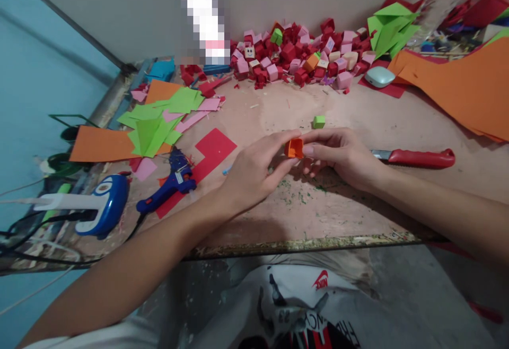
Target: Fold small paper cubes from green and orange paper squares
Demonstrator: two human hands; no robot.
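A small orange foam cube [294, 148] is pinched between both of my hands above the middle of the wooden table [358, 216]. My left hand [254, 171] grips it from the left with thumb and fingers closed. My right hand [342, 155] holds its right side, fingers curled round it. A single green cube [318, 121] lies just behind my hands. A red-handled knife [417, 157] rests on the table right of my right wrist.
A heap of red and pink cubes [302, 54] lies along the back wall. Green and orange foam sheets [155, 121] lie at the left, orange sheets [469, 86] at the right. A blue glue gun [169, 184] and a blue-white device [101, 206] sit front left.
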